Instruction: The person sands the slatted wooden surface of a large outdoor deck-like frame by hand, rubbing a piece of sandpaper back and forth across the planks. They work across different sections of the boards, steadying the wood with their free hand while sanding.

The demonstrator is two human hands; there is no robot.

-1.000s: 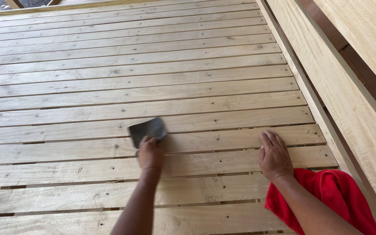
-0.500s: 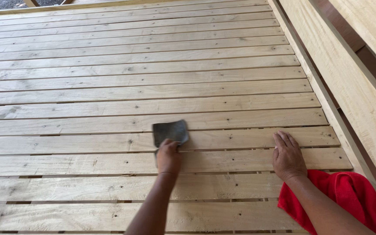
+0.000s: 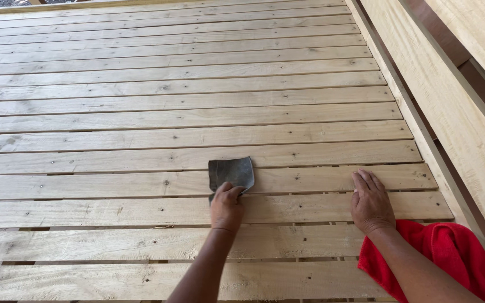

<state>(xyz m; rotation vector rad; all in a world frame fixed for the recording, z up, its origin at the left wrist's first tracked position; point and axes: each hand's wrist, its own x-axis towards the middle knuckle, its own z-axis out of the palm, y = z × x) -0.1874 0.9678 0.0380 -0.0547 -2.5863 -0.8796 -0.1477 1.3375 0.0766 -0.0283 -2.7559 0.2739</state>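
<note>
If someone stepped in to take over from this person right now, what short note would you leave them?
Left hand: gripping the near edge of a dark grey sanding sheet, which lies flat on a pale wooden slat.
Right hand: open, palm flat on the slats to the right of the sheet, holding nothing.
Red cloth: on the slats at the near right, under the right forearm.
Side rail: runs along the right edge of the slats.
Done: cannot tell by sight which slats are already sanded; they all look alike.
Left: probably more rubbing along the slat under the sheet, then the others.
</note>
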